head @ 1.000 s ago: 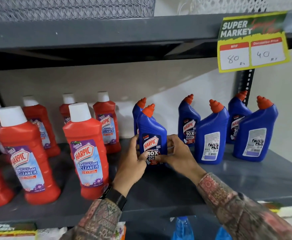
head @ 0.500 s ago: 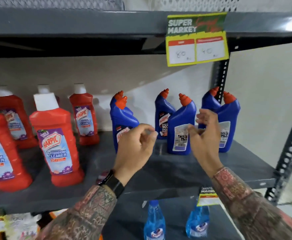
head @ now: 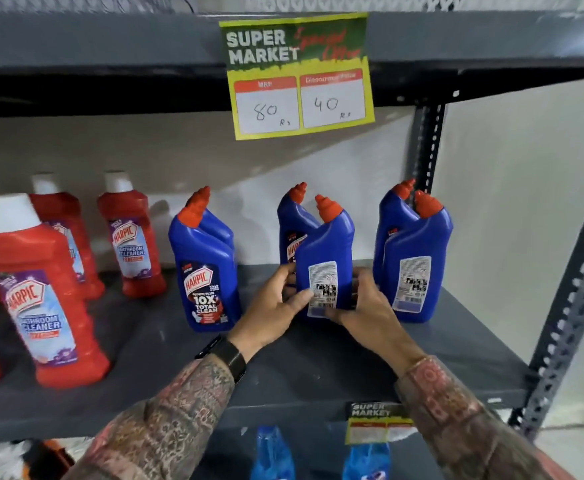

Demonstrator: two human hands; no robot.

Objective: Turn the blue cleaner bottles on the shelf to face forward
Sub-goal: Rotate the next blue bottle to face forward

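Note:
Several blue cleaner bottles with orange caps stand on the grey shelf point(head: 457, 358). The left front bottle point(head: 207, 282) shows its Harpic label. The middle front bottle point(head: 325, 258) shows its white back label; my left hand point(head: 273, 313) grips its left side and my right hand point(head: 366, 306) its right side near the base. Behind it another blue bottle point(head: 292, 230) shows part of a front label. At the right, a front bottle point(head: 418, 271) shows its back label, with one more blue bottle point(head: 392, 216) behind it.
Red bathroom cleaner bottles point(head: 41, 299) fill the shelf's left side. A yellow price tag point(head: 299, 77) hangs from the shelf above. A perforated metal upright point(head: 574, 306) stands at the right. Blue spray bottles point(head: 273, 452) sit on the shelf below.
Both hands left the left front bottle, now label forward, passed through the air and closed on the middle front bottle. The view shifted right.

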